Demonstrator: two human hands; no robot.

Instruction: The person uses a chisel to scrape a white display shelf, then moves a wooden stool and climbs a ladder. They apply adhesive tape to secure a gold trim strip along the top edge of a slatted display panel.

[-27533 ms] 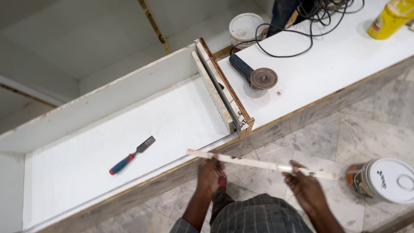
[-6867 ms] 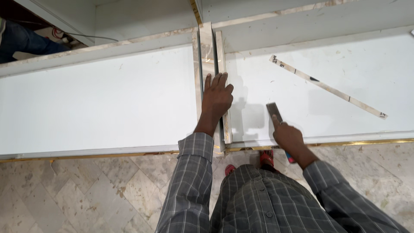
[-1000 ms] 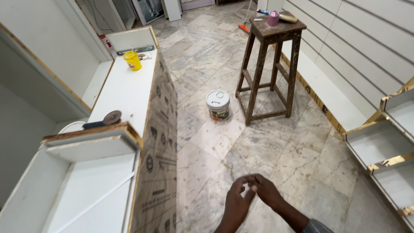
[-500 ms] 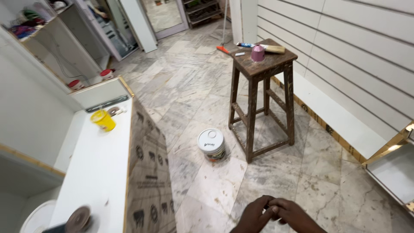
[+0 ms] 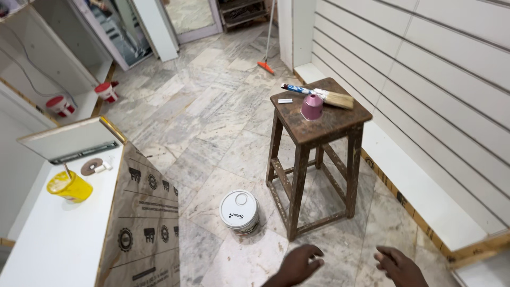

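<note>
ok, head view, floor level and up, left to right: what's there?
Yellow tub → white paint can → left hand → wooden stool with a pink cap on it → right hand → white slatted wall.

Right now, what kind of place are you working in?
Probably a shop being fitted out or painted. A paintbrush lies on a stained wooden stool, a white paint tin stands on the marble floor, and unfinished white cabinets sit opposite a slatted wall panel.

I see both hands empty, left hand (image 5: 298, 264) and right hand (image 5: 399, 266) apart; white paint can (image 5: 239, 212) and wooden stool (image 5: 316, 143) beyond the fingers (image 5: 313, 260).
</note>
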